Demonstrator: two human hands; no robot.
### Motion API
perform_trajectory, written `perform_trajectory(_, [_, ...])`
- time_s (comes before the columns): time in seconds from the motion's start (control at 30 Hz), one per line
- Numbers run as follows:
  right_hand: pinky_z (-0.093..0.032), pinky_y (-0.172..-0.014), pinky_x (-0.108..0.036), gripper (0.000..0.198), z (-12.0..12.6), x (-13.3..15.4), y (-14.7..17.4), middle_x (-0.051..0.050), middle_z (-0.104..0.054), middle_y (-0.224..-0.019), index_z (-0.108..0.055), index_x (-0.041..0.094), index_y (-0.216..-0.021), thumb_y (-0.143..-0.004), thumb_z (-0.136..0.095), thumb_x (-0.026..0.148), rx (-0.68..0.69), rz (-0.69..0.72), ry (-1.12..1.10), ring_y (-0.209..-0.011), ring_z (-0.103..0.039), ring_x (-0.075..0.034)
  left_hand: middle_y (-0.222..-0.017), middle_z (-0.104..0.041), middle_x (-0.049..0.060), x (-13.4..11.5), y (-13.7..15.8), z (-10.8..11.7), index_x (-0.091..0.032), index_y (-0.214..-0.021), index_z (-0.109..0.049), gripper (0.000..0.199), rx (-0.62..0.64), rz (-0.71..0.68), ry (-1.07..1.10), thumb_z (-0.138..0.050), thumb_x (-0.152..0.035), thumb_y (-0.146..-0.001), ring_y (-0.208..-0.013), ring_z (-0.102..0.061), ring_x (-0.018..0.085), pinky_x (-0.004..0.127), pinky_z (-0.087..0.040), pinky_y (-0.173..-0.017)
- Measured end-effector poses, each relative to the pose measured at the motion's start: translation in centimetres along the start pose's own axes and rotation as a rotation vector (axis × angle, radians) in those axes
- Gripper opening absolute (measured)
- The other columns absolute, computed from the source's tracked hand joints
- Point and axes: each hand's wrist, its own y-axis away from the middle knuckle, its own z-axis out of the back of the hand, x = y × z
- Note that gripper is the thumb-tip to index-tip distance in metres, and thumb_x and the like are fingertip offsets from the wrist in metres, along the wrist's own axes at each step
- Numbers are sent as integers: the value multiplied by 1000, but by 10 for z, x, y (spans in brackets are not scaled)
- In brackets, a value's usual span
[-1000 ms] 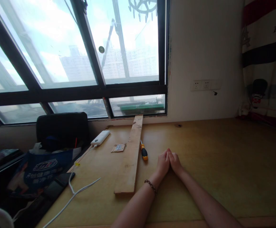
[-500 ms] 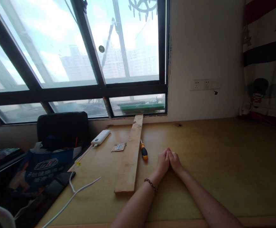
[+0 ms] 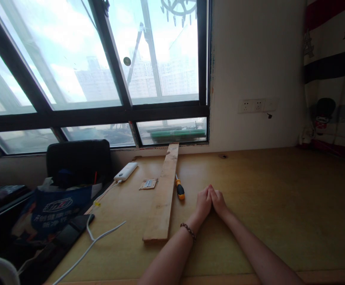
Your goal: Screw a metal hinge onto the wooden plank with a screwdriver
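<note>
My left hand and my right hand rest together on the wooden table, closed, fingertips touching. Nothing shows in either of them. A braided bracelet circles my left wrist. Just left of my hands lies a screwdriver with a yellow and black handle, its shaft pointing away from me. Beside it a long wooden board stretches from near the front toward the window. Left of the board sits a small brown piece with rows of small silvery items on it.
A white power bank with a white cable lies along the table's left edge. Beyond that edge stand a black chair and a blue bag. The window and a wall with sockets bound the back; a curtain hangs right.
</note>
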Motion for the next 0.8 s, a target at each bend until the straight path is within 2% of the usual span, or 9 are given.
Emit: perform_trajectory(0.8, [-37, -49, -26, 60, 0, 2, 0, -8, -61, -51, -55, 15, -50, -76, -35, 65, -12, -3, -22, -53, -54, -19, -57, -50, 0, -1, 0, 0, -15, -60, -48, 39, -5, 3, -9, -31, -39, -85, -54, -40, 10, 23, -30, -53])
